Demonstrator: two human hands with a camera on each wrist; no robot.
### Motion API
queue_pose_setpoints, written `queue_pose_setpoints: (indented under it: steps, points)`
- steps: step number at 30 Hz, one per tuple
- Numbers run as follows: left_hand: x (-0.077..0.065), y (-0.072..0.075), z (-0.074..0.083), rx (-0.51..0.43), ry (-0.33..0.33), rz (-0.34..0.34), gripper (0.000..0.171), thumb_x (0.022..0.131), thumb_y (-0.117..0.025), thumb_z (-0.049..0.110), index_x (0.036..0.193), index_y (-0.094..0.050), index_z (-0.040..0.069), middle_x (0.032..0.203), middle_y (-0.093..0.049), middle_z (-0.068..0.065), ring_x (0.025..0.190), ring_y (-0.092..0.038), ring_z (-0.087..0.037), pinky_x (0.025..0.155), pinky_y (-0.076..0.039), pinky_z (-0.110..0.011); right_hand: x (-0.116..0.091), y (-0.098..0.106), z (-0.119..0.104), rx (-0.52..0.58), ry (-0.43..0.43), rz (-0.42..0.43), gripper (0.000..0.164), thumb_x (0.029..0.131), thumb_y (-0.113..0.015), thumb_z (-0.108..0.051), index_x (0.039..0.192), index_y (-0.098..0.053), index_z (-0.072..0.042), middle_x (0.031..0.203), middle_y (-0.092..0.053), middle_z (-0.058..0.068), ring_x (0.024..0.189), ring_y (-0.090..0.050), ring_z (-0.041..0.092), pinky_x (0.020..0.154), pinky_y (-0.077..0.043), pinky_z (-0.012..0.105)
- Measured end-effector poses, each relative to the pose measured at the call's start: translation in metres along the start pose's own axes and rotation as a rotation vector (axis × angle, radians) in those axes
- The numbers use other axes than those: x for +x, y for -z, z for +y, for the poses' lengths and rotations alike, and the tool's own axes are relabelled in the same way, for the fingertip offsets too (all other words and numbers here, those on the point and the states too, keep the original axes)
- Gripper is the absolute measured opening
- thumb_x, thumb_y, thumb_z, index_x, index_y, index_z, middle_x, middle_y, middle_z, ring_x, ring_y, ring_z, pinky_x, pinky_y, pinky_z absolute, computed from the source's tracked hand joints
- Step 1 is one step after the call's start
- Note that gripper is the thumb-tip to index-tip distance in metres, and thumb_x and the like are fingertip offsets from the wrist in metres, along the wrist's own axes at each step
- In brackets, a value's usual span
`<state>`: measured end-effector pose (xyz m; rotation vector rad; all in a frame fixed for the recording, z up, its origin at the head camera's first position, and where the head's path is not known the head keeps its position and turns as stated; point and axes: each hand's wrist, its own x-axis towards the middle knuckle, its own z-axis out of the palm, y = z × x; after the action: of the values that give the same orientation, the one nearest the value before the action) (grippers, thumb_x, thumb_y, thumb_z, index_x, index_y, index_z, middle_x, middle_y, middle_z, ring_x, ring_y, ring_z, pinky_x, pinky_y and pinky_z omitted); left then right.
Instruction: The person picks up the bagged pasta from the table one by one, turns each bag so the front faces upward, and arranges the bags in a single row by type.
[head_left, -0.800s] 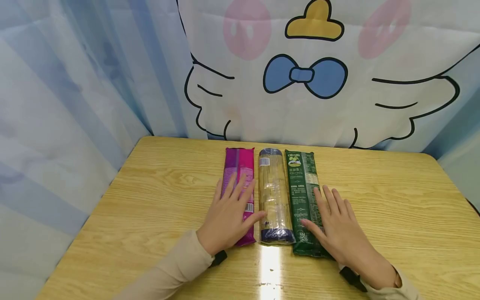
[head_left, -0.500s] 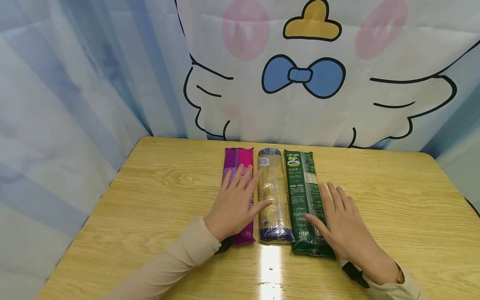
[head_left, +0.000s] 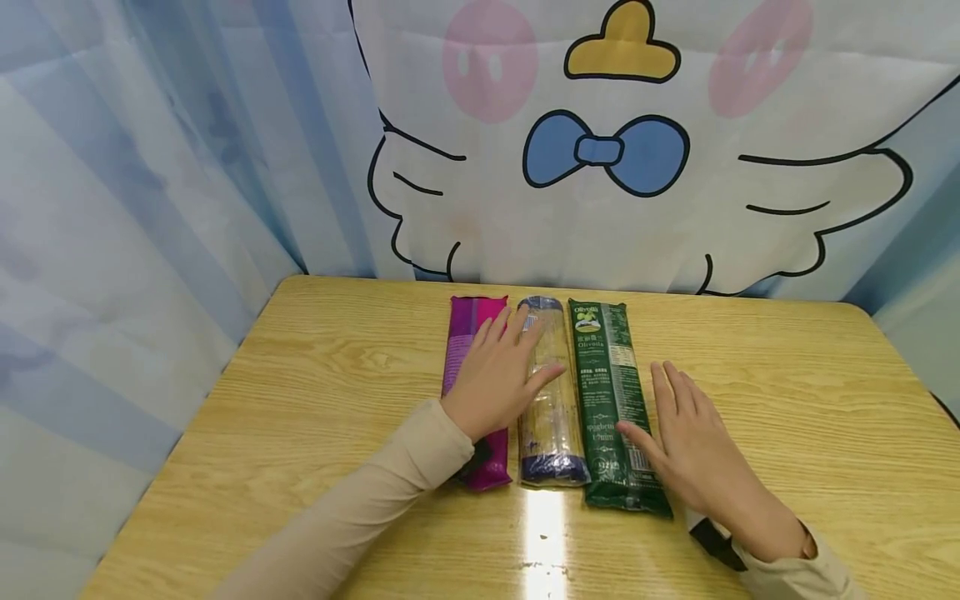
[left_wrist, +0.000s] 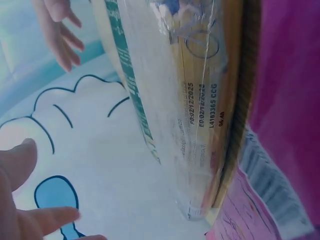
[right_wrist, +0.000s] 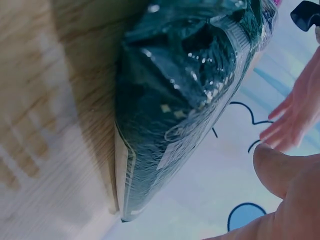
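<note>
Three long packets lie side by side: a magenta and purple packet, a clear packet of spaghetti with dark blue ends, and a green packet of spaghetti. My left hand, fingers straight and spread, is over the magenta packet, its fingertips and thumb reaching across the clear one. The left wrist view shows a gap between the thumb and the clear packet. Beside the green packet's right edge my right hand has straight fingers, its thumb extended over that packet. Both hands hold nothing.
The packets lie on a light wood-grain table. Behind it hangs a curtain with a cartoon print, and blue-white cloth hangs along the left side. A bright light reflection shows on the table in front of the packets.
My left hand has moved forward and to the right, from over the magenta packet toward the clear one. My right hand has shifted slightly right. The packets have stayed in place.
</note>
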<state>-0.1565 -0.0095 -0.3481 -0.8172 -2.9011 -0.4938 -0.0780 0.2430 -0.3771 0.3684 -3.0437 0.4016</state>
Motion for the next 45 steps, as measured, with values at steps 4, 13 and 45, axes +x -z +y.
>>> queue_pose_setpoints:
  steps: [4, 13, 45]
  points:
    - [0.013, -0.004, 0.004, -0.019, -0.014, 0.060, 0.064, 0.104, -0.042, 0.050, 0.157, -0.031, 0.015, 0.159, -0.033, -0.015, 0.149, -0.025, -0.033, 0.123, -0.023, -0.050, 0.001, 0.003, -0.001, 0.059, -0.040, -0.010, 0.090, 0.103, -0.045, -0.050, 0.155, -0.004, 0.010, 0.155, -0.012, 0.040, 0.140, -0.018, 0.059, 0.112, -0.023, 0.071]
    - [0.041, -0.014, 0.014, -0.106, 0.012, 0.062, 0.063, 0.105, -0.042, 0.048, 0.156, -0.032, 0.014, 0.157, -0.038, -0.012, 0.146, -0.033, -0.027, 0.123, -0.026, -0.042, 0.002, 0.005, -0.004, 0.113, -0.111, -0.033, 0.091, 0.103, -0.045, -0.052, 0.154, -0.005, 0.011, 0.150, -0.018, 0.044, 0.134, -0.024, 0.061, 0.101, -0.033, 0.075]
    - [0.098, -0.050, 0.048, -0.556, 0.309, 0.022, 0.064, 0.095, -0.069, 0.026, 0.152, -0.041, 0.016, 0.153, -0.046, -0.006, 0.139, -0.044, -0.024, 0.109, -0.047, -0.039, 0.009, 0.006, -0.001, 0.192, -0.158, -0.083, 0.106, 0.091, -0.064, -0.057, 0.153, -0.013, 0.011, 0.128, -0.043, 0.039, 0.104, -0.058, 0.045, 0.077, -0.054, 0.057]
